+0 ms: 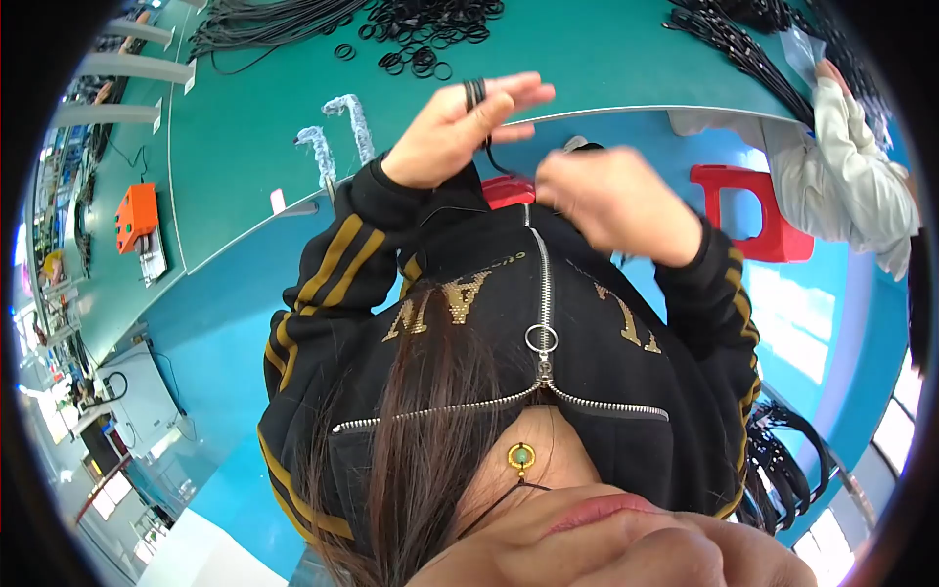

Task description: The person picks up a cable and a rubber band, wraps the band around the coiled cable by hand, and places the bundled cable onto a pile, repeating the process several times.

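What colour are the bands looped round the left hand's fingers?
Black bands, clearest in the head view.

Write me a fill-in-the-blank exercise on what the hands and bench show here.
The left hand has black rings looped over a ____.
The bench top is ____ in colour.
The stool near the co-worker's sleeve is ____.
The small box at the bench's left is ____.

Missing words: finger; green; red; orange

Single head-worn fisheye view, tipped steeply down and back along the wearer's own chest, very near the black zip jacket [548, 323], both hands [460, 132] raised close, green tabletop [245, 147] far, blue floor [225, 323] left and right, edges bending at rim.
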The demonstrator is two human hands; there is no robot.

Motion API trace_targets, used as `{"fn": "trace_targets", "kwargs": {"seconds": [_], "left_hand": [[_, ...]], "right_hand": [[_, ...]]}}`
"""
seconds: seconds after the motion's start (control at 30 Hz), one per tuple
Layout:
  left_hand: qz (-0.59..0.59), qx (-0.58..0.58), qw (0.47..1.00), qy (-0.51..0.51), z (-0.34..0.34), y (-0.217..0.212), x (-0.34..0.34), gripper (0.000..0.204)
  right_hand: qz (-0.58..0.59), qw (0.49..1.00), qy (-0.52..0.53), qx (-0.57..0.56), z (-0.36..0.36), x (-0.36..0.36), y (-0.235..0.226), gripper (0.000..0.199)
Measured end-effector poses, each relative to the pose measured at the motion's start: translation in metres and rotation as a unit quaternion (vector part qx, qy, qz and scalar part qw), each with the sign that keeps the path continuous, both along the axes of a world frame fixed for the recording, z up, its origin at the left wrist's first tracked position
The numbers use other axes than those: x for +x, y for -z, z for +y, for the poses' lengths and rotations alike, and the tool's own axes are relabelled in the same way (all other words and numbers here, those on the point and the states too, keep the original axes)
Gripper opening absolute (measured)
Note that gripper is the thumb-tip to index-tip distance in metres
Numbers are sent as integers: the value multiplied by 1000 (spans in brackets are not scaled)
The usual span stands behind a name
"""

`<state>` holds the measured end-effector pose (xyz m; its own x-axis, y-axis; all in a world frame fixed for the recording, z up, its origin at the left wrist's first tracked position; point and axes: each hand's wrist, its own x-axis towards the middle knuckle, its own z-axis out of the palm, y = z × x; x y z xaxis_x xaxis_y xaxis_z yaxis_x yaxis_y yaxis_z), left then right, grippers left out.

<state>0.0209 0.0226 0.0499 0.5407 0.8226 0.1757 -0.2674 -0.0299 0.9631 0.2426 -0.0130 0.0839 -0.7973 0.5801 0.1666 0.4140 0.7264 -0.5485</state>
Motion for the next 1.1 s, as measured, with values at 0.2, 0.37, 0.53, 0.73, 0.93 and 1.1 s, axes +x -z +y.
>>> {"fn": "trace_targets", "kwargs": {"seconds": [0.2, 0.37, 0.53, 0.73, 0.93, 1.1], "left_hand": [[-86, -200, 951, 221, -20, -1, 0, 56], [-107, -254, 921, 276, -13, -4, -4, 64], [-227, -291, 928, 46, -2, -3, 5, 61], [-277, -267, 921, -69, 16, 3, -8, 57], [-61, -125, 987, -79, 2, 15, -2, 52], [-6, -80, 991, 104, -23, 4, 2, 51]], "right_hand": [[164, 983, 30, -75, 60, -12, 15, 10], [322, 907, 26, -270, 43, -23, 72, 13], [225, 892, 160, -357, 13, -19, 88, 15], [77, 969, 126, -196, -21, -11, 57, 11], [42, 996, 78, -9, -3, 5, -4, 12], [111, 989, 62, 69, 47, 1, -14, 10]]}}
